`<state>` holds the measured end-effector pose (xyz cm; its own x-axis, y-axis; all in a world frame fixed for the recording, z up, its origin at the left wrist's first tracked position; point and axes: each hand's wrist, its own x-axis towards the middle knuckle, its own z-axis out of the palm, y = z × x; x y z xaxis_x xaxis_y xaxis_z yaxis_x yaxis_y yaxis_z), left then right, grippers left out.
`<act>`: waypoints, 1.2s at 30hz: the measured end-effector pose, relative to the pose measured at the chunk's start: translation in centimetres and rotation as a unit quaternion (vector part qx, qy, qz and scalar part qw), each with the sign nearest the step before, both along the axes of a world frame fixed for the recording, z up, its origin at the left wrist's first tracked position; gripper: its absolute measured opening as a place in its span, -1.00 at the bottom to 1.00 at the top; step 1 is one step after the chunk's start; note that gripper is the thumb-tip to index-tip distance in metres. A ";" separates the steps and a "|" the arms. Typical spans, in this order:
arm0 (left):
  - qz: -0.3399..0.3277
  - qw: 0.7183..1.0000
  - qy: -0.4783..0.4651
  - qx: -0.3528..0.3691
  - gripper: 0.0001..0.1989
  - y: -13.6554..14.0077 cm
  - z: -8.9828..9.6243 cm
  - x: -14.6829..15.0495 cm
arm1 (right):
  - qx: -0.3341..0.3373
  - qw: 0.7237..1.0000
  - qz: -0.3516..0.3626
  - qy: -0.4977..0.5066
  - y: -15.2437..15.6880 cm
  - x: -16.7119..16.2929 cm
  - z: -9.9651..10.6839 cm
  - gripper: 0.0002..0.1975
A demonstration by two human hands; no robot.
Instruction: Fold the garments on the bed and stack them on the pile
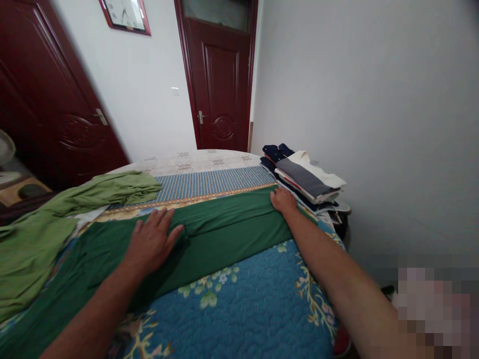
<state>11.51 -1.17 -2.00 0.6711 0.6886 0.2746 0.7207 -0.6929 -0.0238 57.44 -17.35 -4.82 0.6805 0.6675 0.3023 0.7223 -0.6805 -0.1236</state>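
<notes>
A long dark green garment [232, 237] lies stretched out across the blue quilted cover, with a crease running along its length. My left hand [153, 239] rests on its middle part, fingers spread and thumb apart. At the garment's right end, my right hand [283, 201] has its fingers curled in on the cloth near the upper corner. Whether this end is trouser legs or another part cannot be made out. To the left, a crumpled light green garment [108, 192] lies along the dark green one and partly beside it.
A stack of folded clothes [305, 177] sits at the right edge, just beyond my right hand. Under everything is a blue floral quilted cover [243, 304], with a patterned white cloth [194, 160] at the far side. A wall rises on the right; dark red doors [224, 85] stand behind.
</notes>
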 end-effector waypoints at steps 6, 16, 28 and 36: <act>-0.040 0.997 0.043 -0.053 -0.26 -4.1 -2.9 3.1 | 0.003 1.000 -0.016 0.001 -1.2 -1.2 0.3 -0.57; -0.053 0.996 -0.063 -0.034 -0.22 -3.7 -2.9 2.3 | 0.030 0.991 -0.107 0.074 -6.4 -2.1 0.9 -0.49; -0.053 0.994 -0.073 -0.068 -0.43 0.8 -2.0 -2.6 | 0.009 0.979 -0.113 0.171 -8.3 2.3 2.0 -0.48; -0.067 0.990 -0.089 -0.082 -0.42 1.0 -2.4 -2.5 | 0.024 0.973 -0.087 0.210 -8.0 3.1 2.3 -0.41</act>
<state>9.03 -0.12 -4.37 0.7111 0.6411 0.2888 0.6044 -0.7672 0.2150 60.53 -25.31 -2.54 0.8523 0.5231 0.0011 0.4754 -0.7737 -0.4188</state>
